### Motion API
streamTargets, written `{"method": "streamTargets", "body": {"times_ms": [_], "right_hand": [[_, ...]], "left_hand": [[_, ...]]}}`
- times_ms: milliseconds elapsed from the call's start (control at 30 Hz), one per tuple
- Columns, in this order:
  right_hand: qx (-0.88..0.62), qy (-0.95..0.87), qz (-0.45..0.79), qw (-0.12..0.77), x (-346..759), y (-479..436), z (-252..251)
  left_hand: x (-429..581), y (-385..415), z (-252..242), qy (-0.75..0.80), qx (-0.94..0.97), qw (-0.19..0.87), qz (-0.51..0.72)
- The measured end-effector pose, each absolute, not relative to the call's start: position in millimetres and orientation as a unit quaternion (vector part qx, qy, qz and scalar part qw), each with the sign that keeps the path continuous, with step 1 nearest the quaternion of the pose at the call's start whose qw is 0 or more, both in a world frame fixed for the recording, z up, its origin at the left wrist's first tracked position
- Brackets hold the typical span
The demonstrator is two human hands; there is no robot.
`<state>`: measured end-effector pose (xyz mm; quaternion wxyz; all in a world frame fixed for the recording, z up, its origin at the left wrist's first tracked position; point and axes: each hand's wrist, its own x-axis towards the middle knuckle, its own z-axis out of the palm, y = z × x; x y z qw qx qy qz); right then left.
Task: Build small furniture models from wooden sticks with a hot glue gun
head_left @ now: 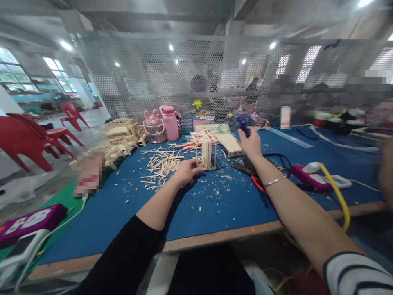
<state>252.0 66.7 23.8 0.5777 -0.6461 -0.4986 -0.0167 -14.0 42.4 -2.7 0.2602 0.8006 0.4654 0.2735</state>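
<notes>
My left hand [185, 171] is closed at the lower left corner of a small upright frame [206, 151] built from thin pale wooden sticks, which stands on the blue table. Raised to the right of the frame, my right hand [251, 142] is wrapped round a dark blue tool [243, 126] that looks like a glue gun; its tip is too blurred to make out. Beside my left hand lies a loose heap of short wooden sticks [167, 164]. A flat wooden piece [230, 143] rests just behind and left of my right wrist.
Finished-looking stick models [123, 133] are piled at the left. A pink bottle [170, 123] stands by a perforated screen [147, 78]. Red-handled pliers [258, 183] and a purple power strip [311, 179] lie right, near a yellow cable [337, 196]. Another person's arm [386, 168] shows at the right edge.
</notes>
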Motion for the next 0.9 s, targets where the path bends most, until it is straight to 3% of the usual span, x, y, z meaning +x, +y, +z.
{"method": "streamTargets", "body": {"times_ms": [67, 167, 433, 900], "right_hand": [[-0.569, -0.479, 0.116, 0.658, 248.0, 53.8, 31.6], [-0.481, -0.505, 0.277, 0.661, 236.9, 20.4, 33.7], [-0.504, -0.671, 0.147, 0.524, 212.7, -55.0, 5.0], [-0.55, -0.707, 0.026, 0.445, 208.6, -59.1, 0.2]], "left_hand": [[-16.6, 44.9, -4.5, 0.48, 0.805, 0.229, 0.263], [-19.2, 48.7, -8.0, 0.494, 0.814, 0.172, 0.253], [-13.6, 44.0, -6.9, 0.494, 0.821, 0.145, 0.247], [-12.5, 40.0, -2.8, 0.49, 0.824, 0.142, 0.248]]}}
